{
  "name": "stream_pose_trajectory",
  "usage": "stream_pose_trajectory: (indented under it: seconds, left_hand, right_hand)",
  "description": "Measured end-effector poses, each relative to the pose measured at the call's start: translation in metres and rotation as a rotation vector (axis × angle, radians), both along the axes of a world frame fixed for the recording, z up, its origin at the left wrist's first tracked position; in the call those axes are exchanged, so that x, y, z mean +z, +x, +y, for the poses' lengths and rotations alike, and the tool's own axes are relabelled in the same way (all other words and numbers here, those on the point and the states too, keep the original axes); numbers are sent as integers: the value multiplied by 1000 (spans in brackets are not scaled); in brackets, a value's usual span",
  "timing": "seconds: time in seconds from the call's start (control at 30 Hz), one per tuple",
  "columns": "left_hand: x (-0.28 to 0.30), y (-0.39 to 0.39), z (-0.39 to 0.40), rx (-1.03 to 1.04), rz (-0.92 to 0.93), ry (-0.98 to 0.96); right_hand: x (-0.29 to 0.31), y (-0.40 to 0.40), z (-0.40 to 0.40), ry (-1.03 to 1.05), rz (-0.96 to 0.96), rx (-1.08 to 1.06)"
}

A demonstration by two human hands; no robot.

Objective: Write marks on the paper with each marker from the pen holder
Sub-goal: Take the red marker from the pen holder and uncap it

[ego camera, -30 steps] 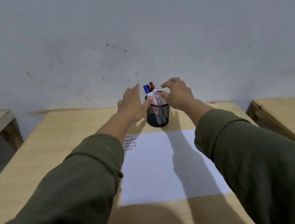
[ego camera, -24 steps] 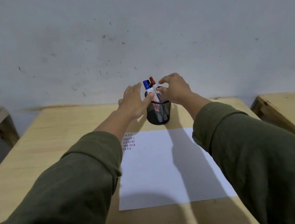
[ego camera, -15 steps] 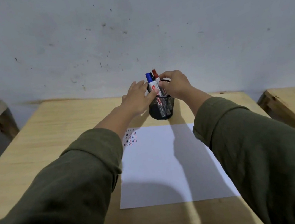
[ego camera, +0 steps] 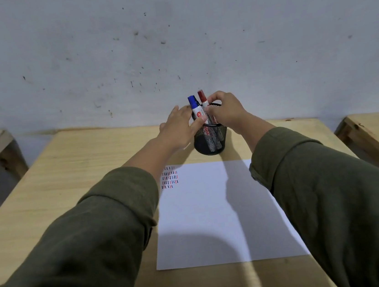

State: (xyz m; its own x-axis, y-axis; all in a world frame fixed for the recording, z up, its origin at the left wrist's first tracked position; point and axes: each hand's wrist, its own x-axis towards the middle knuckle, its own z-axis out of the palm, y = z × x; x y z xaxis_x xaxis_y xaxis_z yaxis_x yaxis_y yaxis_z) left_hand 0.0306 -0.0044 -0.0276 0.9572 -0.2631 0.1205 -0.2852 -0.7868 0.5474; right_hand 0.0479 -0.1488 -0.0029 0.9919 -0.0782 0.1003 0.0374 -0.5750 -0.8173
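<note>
Nearest me, both olive sleeves (ego camera: 82, 247) run off the bottom edge, so I can't see past the forearms. Between the arms lies the paper (ego camera: 216, 211), its long axis running away from me toward the hands; the left sleeve covers its near left edge, and a shadow falls down its middle. Rows of short blue, red and dark marks (ego camera: 169, 177) sit at its far left corner, just beside my left wrist; they are too small for me to count.

Beyond the paper, between the two hands, stands the black mesh pen holder (ego camera: 209, 141), upright. My left hand (ego camera: 177, 128) lies open against its left side, with the thumb touching the barrel of the blue marker (ego camera: 195, 109). My right hand (ego camera: 227, 112) curls at the rim, its fingertips pinching the red marker (ego camera: 203, 100) just below the cap. Both markers point cap up, leaning slightly left. A darker barrel shows through the mesh, but I cannot tell what it is.

Everything rests on a pale wooden table (ego camera: 67, 170). Another wooden surface is cut off at each side of the frame. Behind the hands rises a scuffed, speckled grey wall (ego camera: 170, 38).
</note>
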Motion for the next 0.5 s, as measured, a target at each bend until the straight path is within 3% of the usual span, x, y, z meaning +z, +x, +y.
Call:
stream_pose_trajectory:
  seconds: [0.33, 0.5]
  left_hand:
    - [15, -9, 0, 99, 30, 56]
    - [55, -24, 6, 183, -76, -18]
  right_hand:
    - [35, -2, -5, 121, -131, -69]
    - [66, -23, -5, 168, -228, -64]
